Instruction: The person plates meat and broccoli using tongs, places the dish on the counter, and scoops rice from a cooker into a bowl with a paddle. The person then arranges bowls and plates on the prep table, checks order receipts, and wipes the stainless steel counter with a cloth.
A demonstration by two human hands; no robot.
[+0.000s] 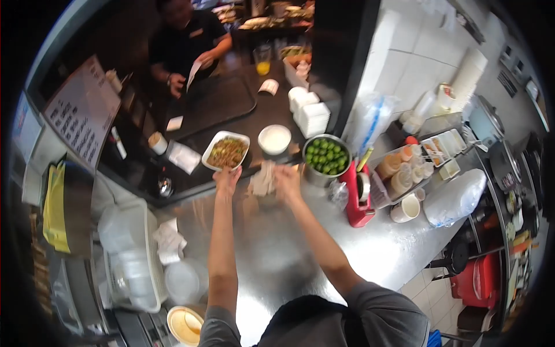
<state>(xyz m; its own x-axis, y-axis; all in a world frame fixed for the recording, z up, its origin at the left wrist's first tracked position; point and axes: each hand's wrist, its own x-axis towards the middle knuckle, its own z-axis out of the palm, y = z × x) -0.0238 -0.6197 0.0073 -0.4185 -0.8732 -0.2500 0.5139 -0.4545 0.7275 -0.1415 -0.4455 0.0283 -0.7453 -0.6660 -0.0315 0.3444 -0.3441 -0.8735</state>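
Observation:
My left hand [226,180] is closed on the near edge of a white square bowl [207,158], at the counter's far side. Chopped brown food with green bits [228,152] fills the bowl. In my right hand [287,180] is a crumpled beige cloth [263,180], held just right of the bowl and blurred a little. Beyond the cloth stands a round white bowl [274,140] with white contents that I cannot make out. A metal pot [317,176] of small green citrus fruits [327,155] is to the right of my right hand.
Across the dark ledge a person [191,43] holds a paper near a black tray [217,104]. Stacked white containers [312,118], a red tape dispenser [359,202] and sauce bottles [402,173] stand at right. A plastic crate [150,254] of clear containers is at left.

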